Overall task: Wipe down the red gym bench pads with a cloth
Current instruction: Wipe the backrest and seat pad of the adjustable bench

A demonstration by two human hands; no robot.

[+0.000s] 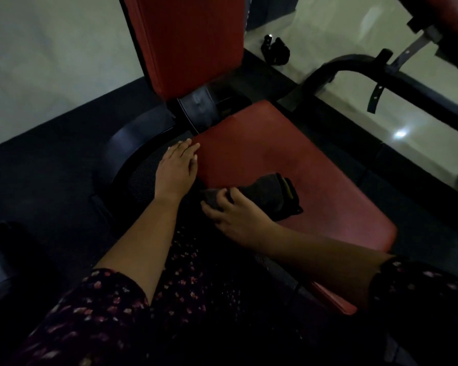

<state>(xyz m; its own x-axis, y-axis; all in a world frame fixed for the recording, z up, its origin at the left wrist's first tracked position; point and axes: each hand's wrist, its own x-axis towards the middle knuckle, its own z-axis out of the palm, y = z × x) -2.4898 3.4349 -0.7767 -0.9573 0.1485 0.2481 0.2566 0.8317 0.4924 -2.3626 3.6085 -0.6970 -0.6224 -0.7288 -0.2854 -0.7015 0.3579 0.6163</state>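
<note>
Dark gym flooring point(50, 167) surrounds the upright red vinyl back pad point(193, 40) — yet to do, I'd judge — and flat red seat pad point(288, 154). My left hand point(177, 167) lies flat on its edge; my right hand point(236, 215) clutches the dark folded cloth point(270, 194) there — seat seemingly underway.

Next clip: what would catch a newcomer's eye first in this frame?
The two red pads: the upright back pad at top centre and the seat pad below it, mid-frame. On the seat's near edge the right hand grips a dark cloth, while the left hand rests flat at its left edge.
</note>
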